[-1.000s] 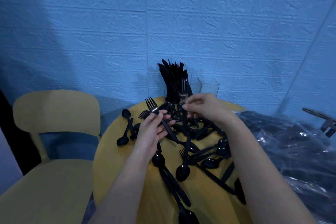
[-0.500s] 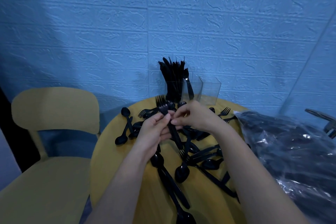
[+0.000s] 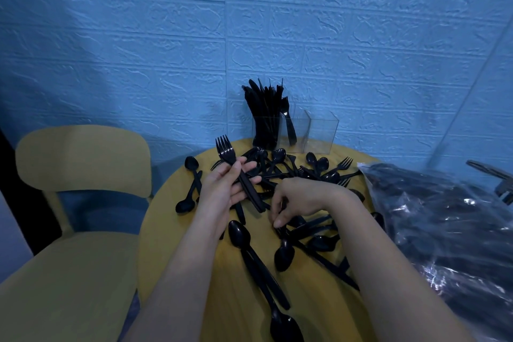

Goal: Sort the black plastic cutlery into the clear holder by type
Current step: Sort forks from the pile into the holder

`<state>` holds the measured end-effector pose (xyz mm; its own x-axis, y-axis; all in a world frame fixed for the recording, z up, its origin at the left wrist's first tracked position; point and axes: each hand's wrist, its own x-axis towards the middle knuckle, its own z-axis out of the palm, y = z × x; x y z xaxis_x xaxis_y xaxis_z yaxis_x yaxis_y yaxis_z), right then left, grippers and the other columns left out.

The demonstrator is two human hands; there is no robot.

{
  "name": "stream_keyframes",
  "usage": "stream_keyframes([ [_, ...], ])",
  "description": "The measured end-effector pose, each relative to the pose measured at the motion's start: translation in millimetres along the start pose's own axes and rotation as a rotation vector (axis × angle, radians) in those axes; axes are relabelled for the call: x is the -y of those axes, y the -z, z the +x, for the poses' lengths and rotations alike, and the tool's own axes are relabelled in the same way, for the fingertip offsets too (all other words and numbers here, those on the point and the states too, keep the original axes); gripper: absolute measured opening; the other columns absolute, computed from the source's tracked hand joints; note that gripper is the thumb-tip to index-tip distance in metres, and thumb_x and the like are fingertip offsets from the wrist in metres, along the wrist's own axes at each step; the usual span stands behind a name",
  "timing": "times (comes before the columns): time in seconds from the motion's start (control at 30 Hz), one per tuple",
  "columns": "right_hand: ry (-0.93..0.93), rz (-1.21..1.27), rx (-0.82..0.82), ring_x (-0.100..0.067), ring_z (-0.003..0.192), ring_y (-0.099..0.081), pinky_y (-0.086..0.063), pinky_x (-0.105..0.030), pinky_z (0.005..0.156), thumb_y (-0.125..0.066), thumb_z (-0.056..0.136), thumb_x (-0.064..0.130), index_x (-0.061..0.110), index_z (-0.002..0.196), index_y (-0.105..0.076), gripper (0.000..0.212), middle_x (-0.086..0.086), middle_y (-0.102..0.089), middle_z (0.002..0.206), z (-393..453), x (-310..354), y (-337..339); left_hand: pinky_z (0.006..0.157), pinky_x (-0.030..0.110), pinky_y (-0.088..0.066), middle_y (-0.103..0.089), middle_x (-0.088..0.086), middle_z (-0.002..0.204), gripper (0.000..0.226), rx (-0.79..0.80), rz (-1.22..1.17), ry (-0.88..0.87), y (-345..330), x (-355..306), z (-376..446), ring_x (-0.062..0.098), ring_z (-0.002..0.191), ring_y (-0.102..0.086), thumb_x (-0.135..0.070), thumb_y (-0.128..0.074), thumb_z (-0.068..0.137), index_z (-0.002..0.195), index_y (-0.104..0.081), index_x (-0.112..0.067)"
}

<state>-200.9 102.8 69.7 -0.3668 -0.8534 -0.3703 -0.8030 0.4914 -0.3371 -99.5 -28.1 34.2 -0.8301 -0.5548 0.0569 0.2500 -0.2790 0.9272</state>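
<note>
My left hand (image 3: 224, 191) grips a bunch of black forks (image 3: 226, 151), tines up, over the left of the pile. My right hand (image 3: 294, 200) is down on the pile of black cutlery (image 3: 313, 230), its fingers curled and pinching a piece whose type is hidden. The clear holder (image 3: 322, 133) stands at the table's far edge: its left compartment is packed with black knives (image 3: 263, 108), the middle one has one fork (image 3: 287, 122), the right one looks empty. Loose spoons (image 3: 240, 232) and forks (image 3: 342, 164) lie scattered across the table.
The round yellow table (image 3: 172, 230) stands against a blue textured wall. A yellow chair (image 3: 80, 158) is at the left. A crinkled plastic bag (image 3: 444, 230) with dark contents covers the right side. Two spoons (image 3: 188, 186) lie apart at the table's left edge.
My right hand has left the forks in my left hand and dropped to the pile near the table's middle. My left hand has raised its forks a little.
</note>
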Motion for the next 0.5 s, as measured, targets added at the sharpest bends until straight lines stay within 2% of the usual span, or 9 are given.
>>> stream_keyframes([
  [0.07, 0.028, 0.042, -0.071, -0.002, 0.088, -0.052, -0.038, -0.019, 0.075, -0.067, 0.086, 0.024, 0.026, 0.086, -0.068, 0.002, 0.010, -0.062, 0.097, -3.6, -0.8, 3.1, 0.066, 0.025, -0.058, -0.073, 0.000, 0.100, 0.019, 0.002, -0.010, 0.002, 0.0, 0.1, -0.2, 0.018, 0.084, -0.072, -0.018, -0.048, 0.098, 0.111, -0.061, -0.012],
  [0.13, 0.041, 0.110, -0.218, 0.002, 0.084, -0.052, -0.039, -0.018, 0.074, -0.067, 0.086, 0.024, 0.029, 0.083, -0.065, 0.006, 0.016, -0.061, 0.088, -9.1, -2.8, 9.6, 0.066, 0.025, -0.058, -0.073, 0.001, 0.100, 0.019, 0.008, -0.011, 0.005, 0.3, 0.8, 0.0, 0.019, 0.085, -0.072, -0.017, -0.048, 0.098, 0.110, -0.061, -0.012],
  [0.3, 0.077, 0.278, -0.600, -0.002, 0.080, -0.057, -0.043, -0.022, 0.074, -0.068, 0.086, 0.023, 0.032, 0.077, -0.064, 0.013, 0.013, -0.064, 0.082, -28.1, -7.9, 30.1, 0.077, 0.030, -0.058, -0.074, 0.002, 0.097, 0.019, 0.076, 0.060, 0.023, -4.6, 4.7, 0.8, 0.020, 0.088, -0.071, -0.017, -0.048, 0.097, 0.109, -0.062, -0.013],
  [0.4, 0.123, 0.414, -0.785, 0.008, 0.066, -0.054, -0.040, -0.008, 0.063, -0.069, 0.085, 0.022, 0.033, 0.073, -0.064, 0.017, 0.017, -0.062, 0.072, -34.1, -9.2, 35.7, 0.077, 0.029, -0.058, -0.073, 0.001, 0.097, 0.018, 0.126, 0.107, 0.031, -8.9, 5.3, 0.8, 0.019, 0.090, -0.071, -0.016, -0.048, 0.097, 0.108, -0.063, -0.015],
  [0.5, 0.161, 0.481, -0.902, 0.007, 0.062, -0.052, -0.039, -0.009, 0.061, -0.070, 0.084, 0.020, 0.035, 0.071, -0.064, 0.021, 0.021, -0.062, 0.064, -30.8, -9.3, 36.0, 0.074, 0.026, -0.058, -0.072, 0.001, 0.097, 0.018, 0.174, 0.135, 0.036, -12.9, 6.2, -1.0, 0.016, 0.087, -0.071, -0.014, -0.047, 0.098, 0.106, -0.063, -0.016],
])
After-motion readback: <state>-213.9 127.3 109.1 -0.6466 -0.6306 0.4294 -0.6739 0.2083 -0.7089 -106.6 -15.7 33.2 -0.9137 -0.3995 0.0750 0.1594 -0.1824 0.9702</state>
